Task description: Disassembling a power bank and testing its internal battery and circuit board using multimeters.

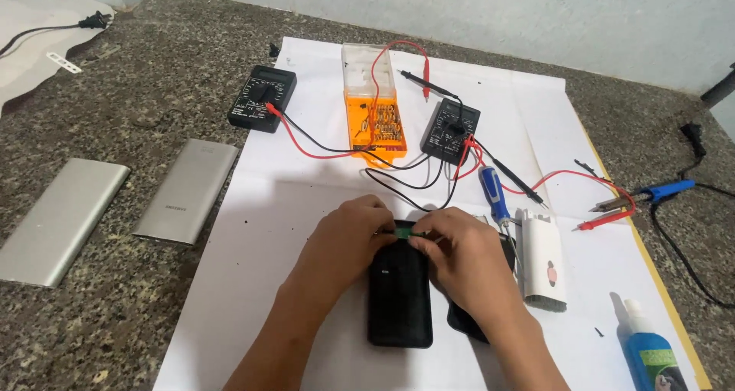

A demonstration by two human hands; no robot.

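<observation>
Both hands at the top end of a black power bank (399, 299) lying flat on white paper (253, 268). Left hand (348, 242) and right hand (459, 261) pinching a small green circuit board (408, 232) there. Looks half done: case open, board not fully out.

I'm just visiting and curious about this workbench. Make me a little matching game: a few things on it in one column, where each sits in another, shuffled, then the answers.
Things:
1. black flat case
2. two silver slabs
3. orange bit box
4. glue bottle

Places:
A. bottom right corner of the paper
B. between the two black multimeters
C. on bare stone, left of the paper
D. under the left hand and right hand

Pairs: 1-D, 2-C, 3-B, 4-A
</observation>
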